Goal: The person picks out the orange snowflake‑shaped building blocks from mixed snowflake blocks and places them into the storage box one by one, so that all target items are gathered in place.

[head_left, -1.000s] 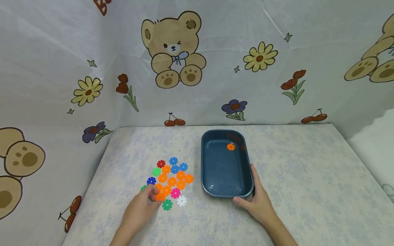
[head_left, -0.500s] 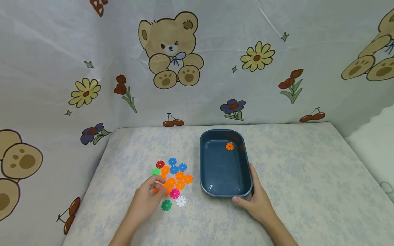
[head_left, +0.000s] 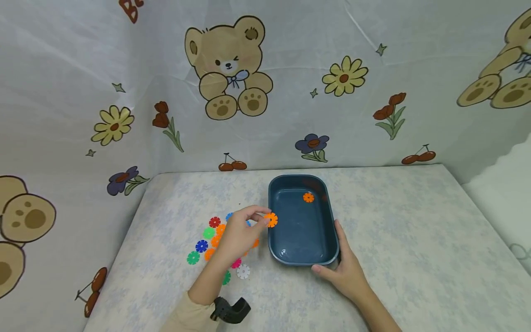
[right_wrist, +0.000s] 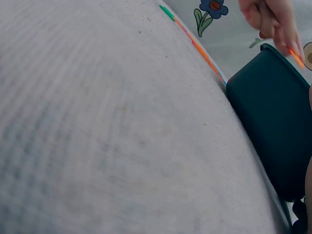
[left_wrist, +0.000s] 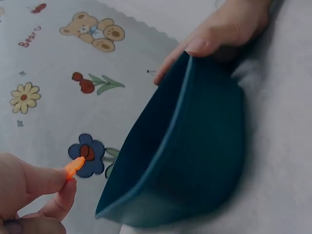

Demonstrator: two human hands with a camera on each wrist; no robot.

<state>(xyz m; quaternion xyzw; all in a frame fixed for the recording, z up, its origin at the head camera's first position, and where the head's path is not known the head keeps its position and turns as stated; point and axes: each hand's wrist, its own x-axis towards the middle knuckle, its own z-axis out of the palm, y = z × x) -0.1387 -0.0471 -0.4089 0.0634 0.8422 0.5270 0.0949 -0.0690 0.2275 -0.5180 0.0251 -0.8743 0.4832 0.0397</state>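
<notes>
Between thumb and fingertips my left hand (head_left: 242, 230) pinches an orange notched plastic disc (head_left: 271, 220), a snowflake-style building piece. The disc overlaps the left rim of a dark blue rectangular tub (head_left: 300, 233) in the head view. In the left wrist view the disc (left_wrist: 74, 167) is seen nearly edge-on, to the left of the tub. My right hand (head_left: 348, 274) grips the tub's near right corner, thumb at the front and fingers along the right side. Another orange disc (head_left: 308, 198) lies inside, toward the far end.
Several coloured discs (head_left: 215, 241) lie spread on the table left of the tub, partly hidden by my left forearm. A black wrist strap mount (head_left: 231, 311) sits at my left cuff. Behind the table (head_left: 415, 240) hangs a cloth (head_left: 290, 129) printed with bears and flowers.
My left hand has lifted an orange disc from the loose group and carried it right and away from me to the tub's left rim. The right hand has kept its grip.
</notes>
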